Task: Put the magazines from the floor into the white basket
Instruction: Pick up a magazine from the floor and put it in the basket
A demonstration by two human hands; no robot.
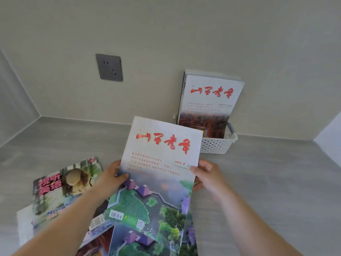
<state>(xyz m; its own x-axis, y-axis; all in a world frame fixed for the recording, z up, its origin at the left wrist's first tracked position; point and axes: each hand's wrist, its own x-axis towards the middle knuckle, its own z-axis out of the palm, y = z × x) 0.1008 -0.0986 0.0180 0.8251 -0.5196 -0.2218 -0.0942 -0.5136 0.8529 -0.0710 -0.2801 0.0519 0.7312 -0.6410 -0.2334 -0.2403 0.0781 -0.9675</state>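
I hold a magazine [158,174] with red calligraphy and a green aerial photo, lifted off the floor in front of me. My left hand [110,179] grips its left edge and my right hand [206,174] grips its right edge. Behind it, against the wall, stands the white perforated basket [215,145]. A similar magazine [210,106] with a reddish landscape stands upright in the basket, with another one behind it. On the floor at the left lies a magazine [62,189] showing a person in a straw hat, on top of other magazines [96,237].
A grey wall socket [109,67] sits on the beige wall left of the basket. The grey floor [267,182] meets walls at the left corner and at the far right, where a white surface [330,137] juts in.
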